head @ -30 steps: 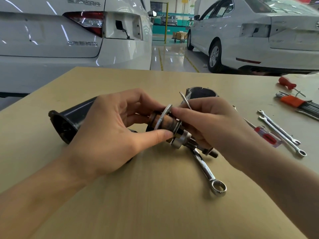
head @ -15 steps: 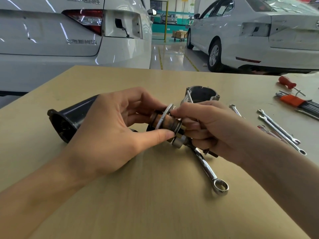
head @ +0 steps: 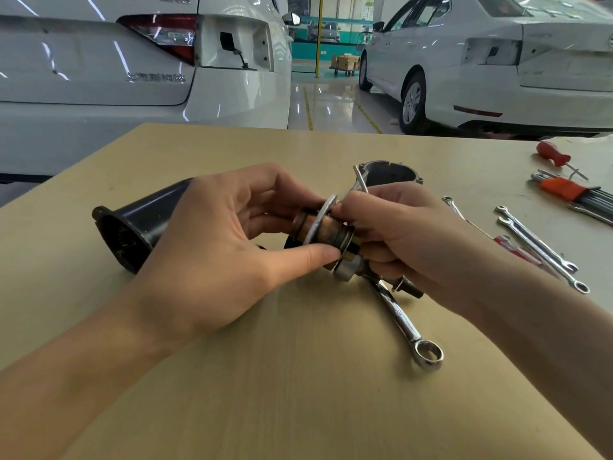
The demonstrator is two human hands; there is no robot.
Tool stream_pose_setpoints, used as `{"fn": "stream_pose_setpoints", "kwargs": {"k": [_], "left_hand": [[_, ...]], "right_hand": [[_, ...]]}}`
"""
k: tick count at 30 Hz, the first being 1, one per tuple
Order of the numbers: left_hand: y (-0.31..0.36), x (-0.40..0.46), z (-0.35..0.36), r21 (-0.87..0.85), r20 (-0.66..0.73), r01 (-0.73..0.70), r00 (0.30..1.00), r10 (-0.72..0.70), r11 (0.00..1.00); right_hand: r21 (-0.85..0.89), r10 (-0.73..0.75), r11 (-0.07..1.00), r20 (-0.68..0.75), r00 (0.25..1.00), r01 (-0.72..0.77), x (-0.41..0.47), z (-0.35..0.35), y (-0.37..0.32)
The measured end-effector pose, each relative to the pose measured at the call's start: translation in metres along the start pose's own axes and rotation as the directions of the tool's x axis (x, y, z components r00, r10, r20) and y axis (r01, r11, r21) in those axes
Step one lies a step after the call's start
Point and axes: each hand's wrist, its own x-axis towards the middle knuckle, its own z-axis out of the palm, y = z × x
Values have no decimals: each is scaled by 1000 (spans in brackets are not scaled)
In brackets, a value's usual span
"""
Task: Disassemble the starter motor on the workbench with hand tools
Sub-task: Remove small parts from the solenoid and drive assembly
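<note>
Above the middle of the workbench my left hand grips the starter's armature, a copper-coloured cylinder with a steel shaft end pointing down right. A thin metal ring plate sits tilted around the armature. My right hand pinches the top edge of that ring, its other fingers curled under the shaft end. The black motor housing lies on its side behind my left hand. A grey aluminium end housing stands behind my right hand.
A combination spanner lies on the bench below my hands, next to a small bolt. More spanners, a red-handled screwdriver and an orange hex key set lie at the right. Two white cars stand beyond the bench.
My right hand's fingers have curled in closer under the shaft end while it keeps pinching the ring. The ring has slid slightly along the armature. My left hand holds still.
</note>
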Motion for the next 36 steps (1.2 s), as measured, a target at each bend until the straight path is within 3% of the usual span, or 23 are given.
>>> {"fn": "stream_pose_setpoints", "kwargs": {"k": [8,36], "left_hand": [[-1,-3,0,59,-6,22,1000,-22,998],[-3,-1,3,24,-21,-18,1000,19,1000]], "right_hand": [[163,55,984,58,997,-64,0,-7,2],[10,6,1000,74,997,-7,0,-9,4]]}}
